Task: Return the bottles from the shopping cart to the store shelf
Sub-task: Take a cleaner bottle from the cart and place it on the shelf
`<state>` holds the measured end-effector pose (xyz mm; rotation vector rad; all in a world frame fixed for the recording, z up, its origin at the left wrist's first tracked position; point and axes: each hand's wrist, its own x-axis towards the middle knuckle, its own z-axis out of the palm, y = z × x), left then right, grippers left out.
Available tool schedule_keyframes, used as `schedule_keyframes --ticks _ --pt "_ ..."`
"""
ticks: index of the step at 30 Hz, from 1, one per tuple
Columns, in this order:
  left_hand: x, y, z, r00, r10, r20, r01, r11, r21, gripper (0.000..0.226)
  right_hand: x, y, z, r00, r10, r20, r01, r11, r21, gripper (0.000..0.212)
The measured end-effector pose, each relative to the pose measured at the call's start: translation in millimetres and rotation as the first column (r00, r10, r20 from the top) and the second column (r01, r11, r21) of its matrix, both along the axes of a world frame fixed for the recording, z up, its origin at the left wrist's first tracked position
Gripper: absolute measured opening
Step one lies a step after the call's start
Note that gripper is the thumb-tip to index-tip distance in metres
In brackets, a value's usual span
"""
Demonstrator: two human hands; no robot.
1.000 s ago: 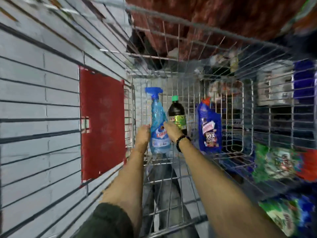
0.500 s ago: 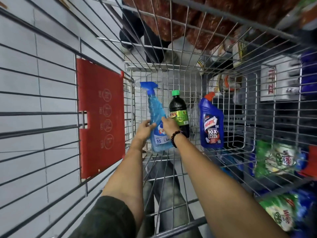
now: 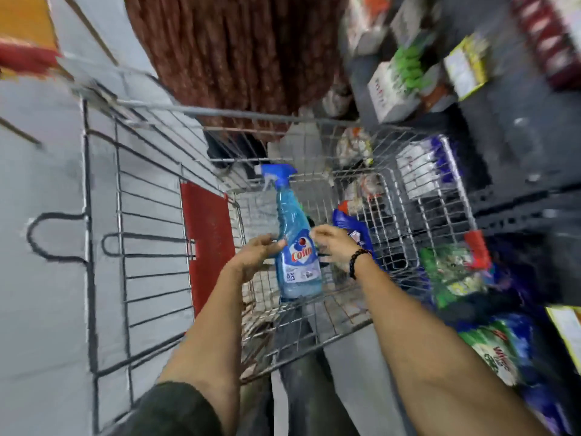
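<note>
Both hands, left hand (image 3: 256, 256) and right hand (image 3: 333, 243), clasp the blue "Colin" spray bottle (image 3: 294, 247), seemingly lifted inside the shopping cart (image 3: 440, 209).

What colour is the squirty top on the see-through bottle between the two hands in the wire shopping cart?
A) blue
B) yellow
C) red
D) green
A: the clear light-blue spray bottle, between the left hand and the right hand and above the wire shopping cart, has a blue trigger nozzle at its top.
</note>
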<state>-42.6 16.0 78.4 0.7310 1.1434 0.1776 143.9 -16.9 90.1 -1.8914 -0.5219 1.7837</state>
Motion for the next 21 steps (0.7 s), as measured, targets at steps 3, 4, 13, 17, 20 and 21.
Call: schedule_keyframes --ticks 3,4,13,17,20,21 --pt "8 10 57 0.983 -0.177 0.056 0.169 0.979 0.113 0.029 14 -15 57 0.997 -0.082 -0.018 0.083 0.99 0.117 0.02" --pt "13 13 78 0.966 -0.246 0.074 0.231 0.959 0.163 0.028 20 -21 78 0.995 -0.098 -0.036 0.103 0.982 0.157 0.024" --pt "79 12 291 0.671 -0.728 0.144 0.516 0.597 0.614 0.017 73 -102 285 0.99 -0.138 -0.043 0.135 0.786 0.603 0.09" --pt "98 -16 363 0.49 -0.868 0.078 0.562 0.384 0.733 0.053 80 -151 344 0.988 -0.146 -0.044 0.131 0.658 0.742 0.084" --pt "110 -40 392 0.387 -0.92 0.066 0.55 0.287 0.784 0.047 86 -185 371 0.986 -0.168 -0.019 0.117 0.596 0.795 0.086" --pt "116 -46 397 0.366 -0.929 0.06 0.547 0.267 0.794 0.047 87 -196 377 0.984 -0.176 -0.002 0.106 0.586 0.803 0.085"
